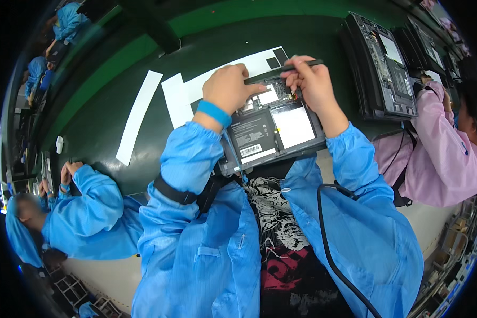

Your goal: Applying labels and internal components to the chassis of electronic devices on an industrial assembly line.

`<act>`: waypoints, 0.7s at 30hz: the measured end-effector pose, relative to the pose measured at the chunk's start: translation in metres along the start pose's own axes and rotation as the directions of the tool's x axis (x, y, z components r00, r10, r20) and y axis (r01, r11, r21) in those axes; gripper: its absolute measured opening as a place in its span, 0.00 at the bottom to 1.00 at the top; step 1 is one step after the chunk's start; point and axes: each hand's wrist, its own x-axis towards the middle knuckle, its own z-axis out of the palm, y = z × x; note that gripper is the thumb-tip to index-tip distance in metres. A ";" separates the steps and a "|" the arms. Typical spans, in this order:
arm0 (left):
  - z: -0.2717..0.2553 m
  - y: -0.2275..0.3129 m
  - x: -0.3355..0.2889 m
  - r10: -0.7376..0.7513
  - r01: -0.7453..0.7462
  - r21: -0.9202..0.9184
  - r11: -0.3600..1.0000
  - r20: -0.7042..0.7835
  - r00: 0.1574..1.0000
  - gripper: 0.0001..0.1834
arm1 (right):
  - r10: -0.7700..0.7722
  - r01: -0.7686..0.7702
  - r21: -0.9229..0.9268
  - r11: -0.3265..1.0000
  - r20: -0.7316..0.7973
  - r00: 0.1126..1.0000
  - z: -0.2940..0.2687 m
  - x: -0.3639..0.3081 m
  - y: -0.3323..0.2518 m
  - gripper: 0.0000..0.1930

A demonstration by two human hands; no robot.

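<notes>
Opened tablet point(273, 130) sits on the green bench point(116, 79) at the belly edge, left hand point(229, 87) fingers curled pressing its top edge, right hand point(311, 79) pinching a dark stylus-like tool point(283, 71) over its internals.

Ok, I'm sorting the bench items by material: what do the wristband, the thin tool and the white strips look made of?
The wristband looks like soft blue fabric or elastic, matte and snug on the left wrist. The thin tool in the right hand seems dark matte plastic, possibly metal; hard to tell. The white strips look like flat paper or film.
</notes>
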 end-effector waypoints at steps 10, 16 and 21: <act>0.001 -0.030 -0.184 -0.212 0.233 -0.806 0.545 0.137 0.968 0.36 | -0.249 0.145 -0.480 0.865 -0.159 0.955 -0.038 -0.104 -0.015 0.15; 0.012 -0.020 -0.177 -0.184 0.177 -0.918 0.354 0.118 0.976 0.38 | -0.217 0.074 -0.540 0.838 -0.206 0.954 -0.031 -0.107 0.005 0.14; 0.011 -0.020 -0.175 -0.195 0.155 -0.937 0.313 0.096 0.976 0.37 | -0.136 0.012 -0.419 0.908 -0.268 0.954 -0.028 -0.114 -0.002 0.11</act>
